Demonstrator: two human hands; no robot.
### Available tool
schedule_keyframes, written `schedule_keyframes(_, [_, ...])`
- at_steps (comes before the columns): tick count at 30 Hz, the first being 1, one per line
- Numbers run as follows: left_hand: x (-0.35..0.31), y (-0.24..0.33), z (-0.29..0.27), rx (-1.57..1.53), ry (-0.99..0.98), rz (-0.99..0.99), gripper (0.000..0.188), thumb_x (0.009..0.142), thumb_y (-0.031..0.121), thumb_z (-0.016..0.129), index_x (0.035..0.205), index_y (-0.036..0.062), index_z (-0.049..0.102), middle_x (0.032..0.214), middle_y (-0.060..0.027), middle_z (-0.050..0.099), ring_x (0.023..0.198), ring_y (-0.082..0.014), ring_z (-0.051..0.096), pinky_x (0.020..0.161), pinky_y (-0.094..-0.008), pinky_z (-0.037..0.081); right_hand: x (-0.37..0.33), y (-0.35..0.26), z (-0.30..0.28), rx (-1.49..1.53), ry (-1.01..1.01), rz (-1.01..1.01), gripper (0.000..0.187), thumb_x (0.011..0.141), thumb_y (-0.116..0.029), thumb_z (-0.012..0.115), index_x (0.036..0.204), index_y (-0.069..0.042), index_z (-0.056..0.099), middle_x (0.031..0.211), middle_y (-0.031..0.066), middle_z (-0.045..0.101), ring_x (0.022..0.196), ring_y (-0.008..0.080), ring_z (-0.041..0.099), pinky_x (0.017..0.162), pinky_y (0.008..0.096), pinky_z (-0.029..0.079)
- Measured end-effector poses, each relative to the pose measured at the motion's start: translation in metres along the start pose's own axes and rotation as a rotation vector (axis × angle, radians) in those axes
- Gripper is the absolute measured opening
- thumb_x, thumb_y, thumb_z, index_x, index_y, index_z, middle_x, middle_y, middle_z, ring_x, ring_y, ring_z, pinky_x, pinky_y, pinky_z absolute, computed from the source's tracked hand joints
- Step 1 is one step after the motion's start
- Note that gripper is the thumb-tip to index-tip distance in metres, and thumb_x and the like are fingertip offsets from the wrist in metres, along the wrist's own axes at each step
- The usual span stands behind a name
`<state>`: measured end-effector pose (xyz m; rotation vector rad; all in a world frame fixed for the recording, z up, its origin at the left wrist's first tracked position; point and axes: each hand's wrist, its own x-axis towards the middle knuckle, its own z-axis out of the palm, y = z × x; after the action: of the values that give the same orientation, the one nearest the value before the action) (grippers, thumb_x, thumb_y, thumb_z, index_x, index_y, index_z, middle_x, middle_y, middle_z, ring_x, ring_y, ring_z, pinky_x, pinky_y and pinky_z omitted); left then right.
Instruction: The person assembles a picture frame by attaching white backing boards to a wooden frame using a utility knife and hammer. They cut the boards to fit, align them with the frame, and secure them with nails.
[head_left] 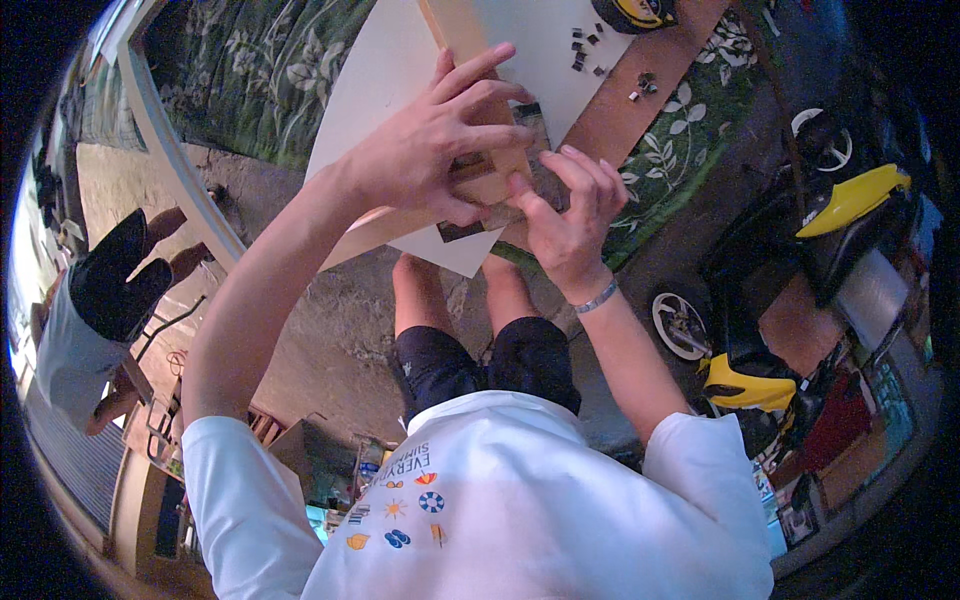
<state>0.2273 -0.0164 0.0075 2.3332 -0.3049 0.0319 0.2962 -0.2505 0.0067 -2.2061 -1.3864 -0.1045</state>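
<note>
Both my hands are at the corner of a pale wooden frame (375, 232), whose two strips meet under my fingers. From the left, my left hand (455, 140) reaches across the corner, its thumb on the near side and its index and middle fingers on the far side. The other fingers stretch out over the upper strip. My right hand (570, 205) pinches the corner's outer edge, thumb on the wood and fingers bent around. Dark, patterned flat pieces (462, 231) show at the corner, partly hidden by my hands. A white sheet (350, 105) lies beneath the frame.
A brown board (640, 95) holds small metal bits (646, 84). Small black pieces (588, 50) lie near a black-and-yellow round object (636, 12). Another pale frame (150, 105) rests on green floral cloth (270, 70). Yellow-and-black vehicles (750, 385) stand right; another person (90, 320) is left.
</note>
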Motion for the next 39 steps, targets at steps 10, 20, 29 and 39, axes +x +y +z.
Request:
schedule_keyframes(10, [0.002, 0.003, -0.002, -0.016, -0.061, -0.052, 0.084, 0.053, 0.045, 0.089, 0.130, 0.0249, 0.062, 0.156, -0.0053, 0.040, 0.152, -0.0431, 0.014, 0.120, -0.0685, 0.009, 0.049, 0.064, -0.021, -0.013, 0.113, 0.267, 0.018, 0.088, -0.021, 0.072, 0.105, -0.017, 0.072, 0.102, 0.0052, 0.062, 0.098, 0.0304, 0.056, 0.085, 0.0412, 0.043])
schedule_keyframes(20, [-0.001, 0.024, -0.010, 0.052, -0.060, -0.137, 0.087, 0.059, 0.036, 0.087, 0.138, 0.0228, 0.053, 0.162, -0.0053, 0.033, 0.153, -0.0318, 0.021, 0.122, -0.0573, 0.022, 0.088, 0.072, -0.007, -0.200, 0.046, 0.163, 0.011, 0.086, -0.021, 0.073, 0.096, -0.014, 0.072, 0.098, 0.0036, 0.062, 0.094, 0.0300, 0.054, 0.083, 0.0415, 0.045])
schedule_keyframes(29, [-0.013, 0.028, -0.004, -0.177, 0.075, -0.143, 0.075, 0.079, 0.030, 0.078, 0.143, 0.0096, 0.044, 0.159, -0.0101, 0.037, 0.151, -0.0358, 0.026, 0.124, -0.0545, 0.019, 0.070, 0.013, -0.024, 1.035, 0.048, 0.838, 0.013, 0.097, -0.014, 0.067, 0.102, -0.002, 0.064, 0.097, 0.0031, 0.069, 0.090, 0.0098, 0.061, 0.084, 0.0257, 0.049])
schedule_keyframes(39, [-0.004, 0.038, 0.010, -0.668, 0.320, -0.348, 0.033, 0.098, 0.014, 0.061, 0.127, -0.0009, 0.057, 0.142, -0.0138, 0.059, 0.149, -0.0288, 0.032, 0.125, -0.0499, 0.007, 0.060, -0.035, -0.014, 0.917, 0.047, 0.775, 0.013, 0.099, -0.013, 0.065, 0.103, -0.001, 0.063, 0.099, 0.0040, 0.065, 0.092, 0.0109, 0.060, 0.085, 0.0262, 0.049])
